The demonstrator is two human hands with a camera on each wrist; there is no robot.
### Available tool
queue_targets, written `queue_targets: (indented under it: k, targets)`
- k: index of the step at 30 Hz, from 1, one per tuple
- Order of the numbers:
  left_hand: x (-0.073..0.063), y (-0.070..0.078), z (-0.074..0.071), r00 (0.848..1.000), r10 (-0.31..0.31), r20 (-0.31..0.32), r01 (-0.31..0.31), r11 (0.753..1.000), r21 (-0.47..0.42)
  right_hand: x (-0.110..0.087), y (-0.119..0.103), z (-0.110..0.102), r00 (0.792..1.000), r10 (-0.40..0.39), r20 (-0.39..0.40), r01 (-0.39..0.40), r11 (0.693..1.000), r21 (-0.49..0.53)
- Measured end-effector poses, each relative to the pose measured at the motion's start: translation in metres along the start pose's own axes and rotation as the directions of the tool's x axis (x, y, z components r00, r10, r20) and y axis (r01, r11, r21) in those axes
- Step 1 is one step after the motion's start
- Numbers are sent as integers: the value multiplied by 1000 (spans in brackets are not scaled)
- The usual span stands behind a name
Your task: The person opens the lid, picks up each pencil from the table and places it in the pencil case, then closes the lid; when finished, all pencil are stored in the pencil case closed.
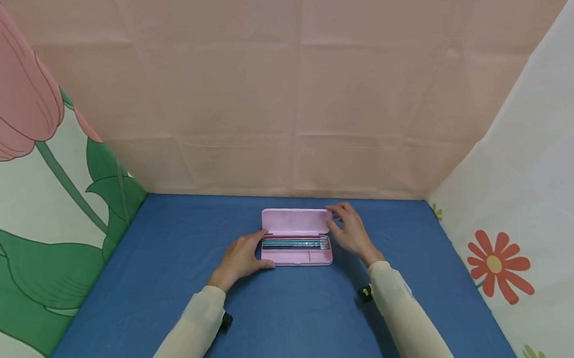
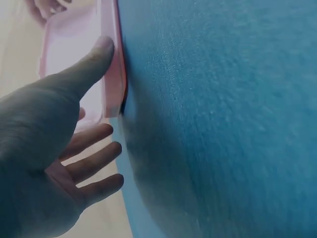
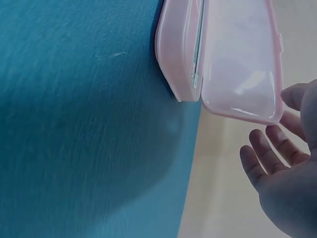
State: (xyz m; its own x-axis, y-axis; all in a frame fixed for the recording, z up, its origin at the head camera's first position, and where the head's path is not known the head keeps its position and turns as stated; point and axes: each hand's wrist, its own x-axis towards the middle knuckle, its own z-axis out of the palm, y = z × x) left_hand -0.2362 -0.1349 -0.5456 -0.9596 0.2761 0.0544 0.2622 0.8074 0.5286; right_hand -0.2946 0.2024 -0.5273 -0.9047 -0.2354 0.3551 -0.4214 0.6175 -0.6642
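A pink pencil case (image 1: 290,258) lies on the blue tabletop with its lid (image 1: 293,221) raised on the far side. Several pencils (image 1: 290,244) lie side by side in the back part of its tray. My left hand (image 1: 239,258) holds the case's left end, thumb along the front and index finger behind; its other fingers (image 2: 96,163) stretch out past the end in the left wrist view. At the lid's upper right corner, my right hand (image 1: 352,232) pinches the edge between thumb and index finger, the other fingers (image 3: 265,151) loosely bent beside it.
The blue tabletop (image 1: 293,317) spreads around the case and ends at a beige back wall (image 1: 283,93). Flower-patterned panels stand at the left (image 1: 43,211) and right (image 1: 533,189). A dark wrist device (image 1: 365,293) sits at the right cuff.
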Motion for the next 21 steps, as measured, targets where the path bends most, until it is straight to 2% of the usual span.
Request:
queue_targets:
  k: [5,10,14,17,21]
  targets:
    - [-7,7,-5,993,38,-115,-35,999,32,-7,0,-5,999,-51,-3,51,997,-49]
    - [-13,13,-19,964,83,-251,-85,996,1,-14,-3,-10,998,-60,21,61,995,-74]
    - [-11,18,-28,942,96,-323,-116,992,-44,-21,-6,-14,997,-73,41,76,993,-86]
    - [-7,22,-31,945,73,-319,-102,992,-75,-28,-7,-15,995,-92,48,97,990,-99]
    - [-1,26,-32,973,49,-226,-68,995,-79,-36,-7,-13,992,-118,55,123,986,-108]
